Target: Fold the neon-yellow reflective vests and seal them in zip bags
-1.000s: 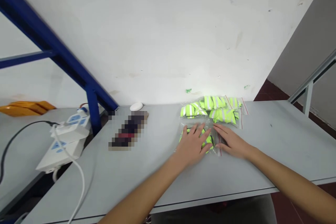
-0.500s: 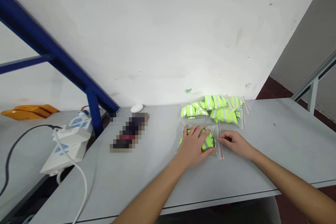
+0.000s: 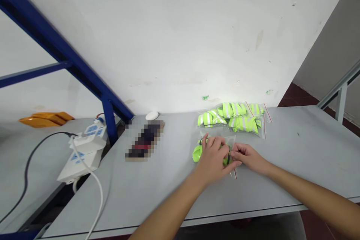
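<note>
text: none legible | bags [image 3: 233,119]: no readable print | power strips [image 3: 84,149]: markings unreadable

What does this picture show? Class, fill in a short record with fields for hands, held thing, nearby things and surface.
left hand: left hand lies on the clear bag, fingers curled over the green band inside
right hand: right hand pinches the bag's end beside the left hand
nearby things: packed bags of green bands by the wall; white puck; power strips with a white cable
surface: grey table
backdrop: white wall, blue frame
</note>
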Tool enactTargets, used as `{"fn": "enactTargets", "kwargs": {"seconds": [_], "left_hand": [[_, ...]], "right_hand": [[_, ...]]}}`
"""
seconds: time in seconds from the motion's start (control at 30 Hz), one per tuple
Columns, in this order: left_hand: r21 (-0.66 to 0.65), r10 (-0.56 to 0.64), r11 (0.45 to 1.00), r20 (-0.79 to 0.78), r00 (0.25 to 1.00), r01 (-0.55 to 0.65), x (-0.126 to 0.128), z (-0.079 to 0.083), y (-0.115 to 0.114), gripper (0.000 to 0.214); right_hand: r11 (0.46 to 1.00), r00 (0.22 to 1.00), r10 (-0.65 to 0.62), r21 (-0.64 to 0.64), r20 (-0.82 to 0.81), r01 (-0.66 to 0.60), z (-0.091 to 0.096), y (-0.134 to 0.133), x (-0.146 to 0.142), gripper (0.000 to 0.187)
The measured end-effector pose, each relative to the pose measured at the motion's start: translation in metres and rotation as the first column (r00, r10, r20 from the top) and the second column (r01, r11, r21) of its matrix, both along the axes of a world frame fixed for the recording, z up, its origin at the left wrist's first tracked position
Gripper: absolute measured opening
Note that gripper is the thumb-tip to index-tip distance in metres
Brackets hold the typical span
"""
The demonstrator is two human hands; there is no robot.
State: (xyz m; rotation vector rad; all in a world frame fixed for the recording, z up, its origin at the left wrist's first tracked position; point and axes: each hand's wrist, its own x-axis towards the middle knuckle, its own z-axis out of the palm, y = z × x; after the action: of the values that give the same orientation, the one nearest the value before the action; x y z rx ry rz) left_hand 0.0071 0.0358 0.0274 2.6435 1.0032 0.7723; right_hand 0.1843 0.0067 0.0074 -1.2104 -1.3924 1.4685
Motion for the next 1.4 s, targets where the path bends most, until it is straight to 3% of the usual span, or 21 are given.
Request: {"fn": "enactTargets", "kwargs": {"seconds": [0.17,0.3,0.47,0.63,0.73,0.83,1.03,1.17,1.4], "left_hand": [[-0.097,0.026,0.995,0.073,0.997,-0.019,-0.004,0.001,0.002,0.025],[-0.075,0.031,0.997,0.137,0.99,-0.021,-0.004,-0.004,0.002,0.02],[0.08,0.051,0.995,0.168,0.985,-0.065,-0.001,-0.01,0.001,0.016],[0.321,0.048,0.942,0.151,0.987,-0.095,0.0,-0.014,-0.001,0.013],[0.379,0.033,0.922,0.12,0.992,-0.077,0.002,-0.016,-0.003,0.013],[0.336,0.039,0.94,0.071,0.997,-0.06,0.004,-0.019,-0.004,0.013],[0.121,0.079,0.99,-0.032,0.996,-0.075,0.003,-0.016,-0.004,0.014],[0.163,0.035,0.986,-0.013,0.999,-0.033,0.003,-0.017,-0.006,0.012],[0.281,0.046,0.957,0.075,0.996,-0.066,0.006,-0.023,-0.008,0.01]], "right_hand": [[0.998,1.0,0.017,0.055,0.022,-0.018,-0.001,0.005,0.0,0.043],[0.997,0.993,0.007,0.07,0.117,-0.015,-0.006,0.004,0.002,0.043],[0.993,0.983,0.042,0.105,0.176,-0.061,-0.001,0.0,-0.001,0.038],[0.979,0.977,0.0,0.2,0.212,-0.044,0.0,-0.001,-0.004,0.032],[0.974,0.971,-0.032,0.226,0.235,-0.023,-0.003,-0.002,-0.004,0.03],[0.965,0.957,-0.08,0.261,0.277,0.005,-0.007,-0.002,-0.004,0.028],[0.951,0.953,-0.078,0.31,0.293,-0.017,-0.011,-0.001,0.0,0.025],[0.963,0.966,-0.054,0.268,0.254,-0.017,-0.01,0.001,0.0,0.024],[0.961,0.969,-0.074,0.277,0.236,0.006,-0.006,-0.001,-0.003,0.024]]}}
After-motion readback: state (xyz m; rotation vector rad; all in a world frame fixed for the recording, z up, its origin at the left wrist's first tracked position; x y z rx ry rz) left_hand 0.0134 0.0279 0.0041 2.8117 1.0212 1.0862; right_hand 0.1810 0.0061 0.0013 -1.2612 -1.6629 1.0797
